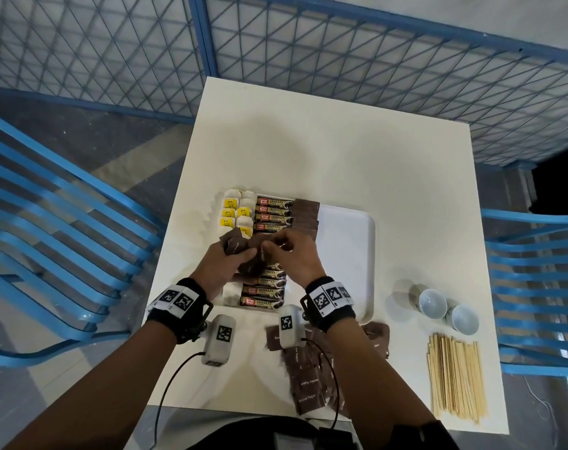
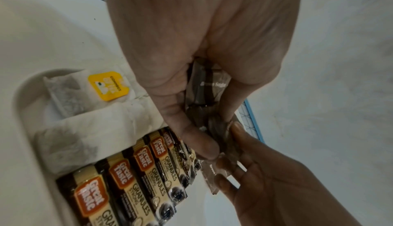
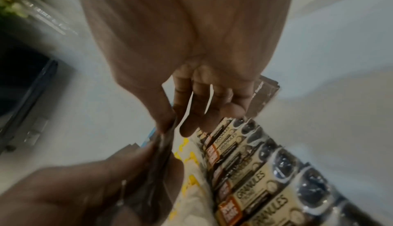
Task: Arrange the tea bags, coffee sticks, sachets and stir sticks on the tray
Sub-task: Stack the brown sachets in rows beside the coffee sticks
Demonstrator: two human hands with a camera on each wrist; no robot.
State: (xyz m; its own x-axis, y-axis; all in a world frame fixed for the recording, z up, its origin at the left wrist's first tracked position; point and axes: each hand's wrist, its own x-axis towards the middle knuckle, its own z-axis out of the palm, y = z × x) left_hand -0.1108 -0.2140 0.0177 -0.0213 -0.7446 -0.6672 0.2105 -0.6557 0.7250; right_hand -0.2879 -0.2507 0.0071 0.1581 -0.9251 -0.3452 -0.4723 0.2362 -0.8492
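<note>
My left hand (image 1: 240, 253) grips a bunch of brown sugar sachets (image 1: 235, 243) above the white tray (image 1: 344, 248). My right hand (image 1: 271, 246) pinches one sachet (image 2: 212, 172) at the edge of that bunch. In the left wrist view the left hand (image 2: 212, 135) curls round the sachets (image 2: 204, 85). In the right wrist view the right hand (image 3: 176, 125) pinches the bunch (image 3: 159, 154). On the tray lie tea bags (image 1: 235, 212) with yellow tags, a column of coffee sticks (image 1: 274, 211) and a few brown sachets (image 1: 305, 216). Stir sticks (image 1: 455, 378) lie on the table at right.
A loose pile of brown sachets (image 1: 308, 378) lies on the table near the front edge, under my right forearm. Two small white cups (image 1: 432, 303) stand right of the tray. Blue slatted chairs (image 1: 58, 228) flank the table, and a mesh fence stands behind it.
</note>
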